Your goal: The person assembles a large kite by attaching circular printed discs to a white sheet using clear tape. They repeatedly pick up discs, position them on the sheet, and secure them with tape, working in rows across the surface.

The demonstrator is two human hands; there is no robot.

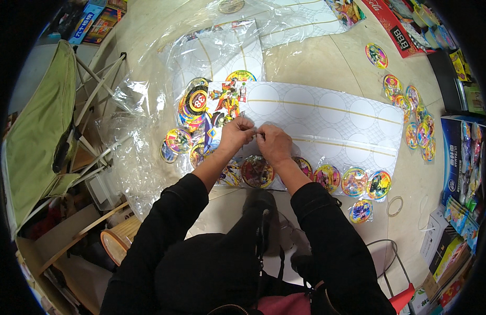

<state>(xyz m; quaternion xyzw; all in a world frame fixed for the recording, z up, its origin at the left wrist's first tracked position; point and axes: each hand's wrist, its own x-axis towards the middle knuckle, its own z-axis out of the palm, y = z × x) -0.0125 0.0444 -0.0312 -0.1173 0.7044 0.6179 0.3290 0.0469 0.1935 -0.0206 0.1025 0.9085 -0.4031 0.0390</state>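
My left hand (236, 135) and my right hand (275, 144) meet over a white card sheet (327, 107) on the floor, fingertips pinched close together. Whatever lies between them is too small to make out. Printed circles fill the sheet, with tan strips (353, 111) running across them and colourful cartoon figures (224, 102) at its left end. Along its near edge lies a row of round picture cards in clear wrap, among them one (257, 172) below my hands and one (379, 185) at the right corner. More round cards (193, 105) are heaped at the left end.
Crumpled clear plastic (140, 152) spreads at left, beside a green folding stool (40, 131). Further sheets (216, 58) lie beyond. Loose round cards (421, 126) and a thin ring (395, 206) are at right, near boxed goods (453, 157).
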